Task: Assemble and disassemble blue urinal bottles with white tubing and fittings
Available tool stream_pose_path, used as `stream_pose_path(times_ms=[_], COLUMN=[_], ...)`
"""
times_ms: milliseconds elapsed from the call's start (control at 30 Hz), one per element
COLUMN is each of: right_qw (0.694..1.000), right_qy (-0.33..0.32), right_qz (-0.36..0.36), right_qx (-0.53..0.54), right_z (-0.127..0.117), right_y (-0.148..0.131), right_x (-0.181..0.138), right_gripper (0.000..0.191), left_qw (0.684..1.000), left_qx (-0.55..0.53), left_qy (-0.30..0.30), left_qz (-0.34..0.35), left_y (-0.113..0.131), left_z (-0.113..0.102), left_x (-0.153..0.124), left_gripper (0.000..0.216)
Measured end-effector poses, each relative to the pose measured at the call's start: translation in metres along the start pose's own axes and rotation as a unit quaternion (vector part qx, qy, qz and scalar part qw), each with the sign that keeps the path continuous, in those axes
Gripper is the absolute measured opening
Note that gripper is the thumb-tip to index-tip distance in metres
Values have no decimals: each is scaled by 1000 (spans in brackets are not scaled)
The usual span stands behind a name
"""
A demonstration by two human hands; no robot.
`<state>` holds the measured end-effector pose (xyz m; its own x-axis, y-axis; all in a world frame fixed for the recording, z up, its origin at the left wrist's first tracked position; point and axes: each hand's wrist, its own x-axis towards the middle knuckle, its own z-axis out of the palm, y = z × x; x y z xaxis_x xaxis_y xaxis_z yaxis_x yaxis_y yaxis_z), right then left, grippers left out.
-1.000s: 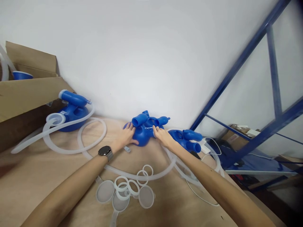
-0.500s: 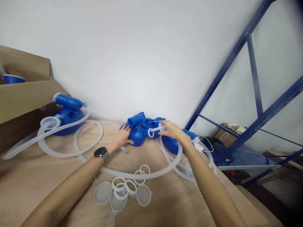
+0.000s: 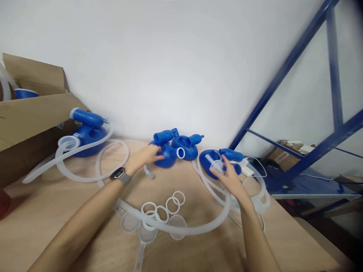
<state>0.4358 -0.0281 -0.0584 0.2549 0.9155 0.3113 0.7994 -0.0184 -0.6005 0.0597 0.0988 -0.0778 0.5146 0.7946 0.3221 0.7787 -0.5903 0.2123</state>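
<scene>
My left hand (image 3: 147,155), with a watch on its wrist, rests on the left side of a blue plastic vessel (image 3: 170,149) with tube spouts, fingers curled round it. My right hand (image 3: 229,177) is closed on the white fitting at the end of a translucent hose (image 3: 198,226). It holds that end in front of a second blue vessel (image 3: 219,158) to the right. The hose loops across the brown tabletop (image 3: 56,204) under both arms.
A third blue vessel (image 3: 86,130) with coiled hose stands at the left beside a cardboard box (image 3: 31,113). Several white rings (image 3: 161,209) and round strainers (image 3: 129,223) lie in front. A blue metal rack frame (image 3: 283,75) rises at the right, cables at its foot.
My right hand has picked up the hose end near the middle vessel and carried it right and down towards the second vessel. The hose loop has shifted with it. My left hand stays.
</scene>
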Motion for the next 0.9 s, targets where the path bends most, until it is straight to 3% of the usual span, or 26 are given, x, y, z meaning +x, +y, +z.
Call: stream_pose_path(times_ms=[67, 233, 333, 433, 667, 900], right_qw=[998, 964, 951, 945, 912, 885], right_qy=[-25, -66, -85, -104, -189, -251], right_qz=[-33, -247, -286, -294, -348, -375], right_qx=[-57, -80, -87, -98, -110, -112], right_z=[11, 50, 75, 91, 84, 72], right_y=[-4, -55, -86, -102, -114, -117], right_x=[-2, 0, 14, 33, 67, 74], right_gripper=[96, 49, 39, 41, 52, 35], left_qw=[1000, 998, 997, 996, 996, 994], left_qx=[-11, -20, -21, -24, -35, -58], left_qy=[-1, 25, 44, 43, 27, 15], left_qz=[18, 52, 64, 72, 79, 92], left_y=[13, 45, 51, 47, 38, 34], left_z=[-6, 2, 17, 35, 60, 61], left_x=[2, 2, 1, 2, 2, 1], left_gripper=[33, 41, 61, 84, 87, 96])
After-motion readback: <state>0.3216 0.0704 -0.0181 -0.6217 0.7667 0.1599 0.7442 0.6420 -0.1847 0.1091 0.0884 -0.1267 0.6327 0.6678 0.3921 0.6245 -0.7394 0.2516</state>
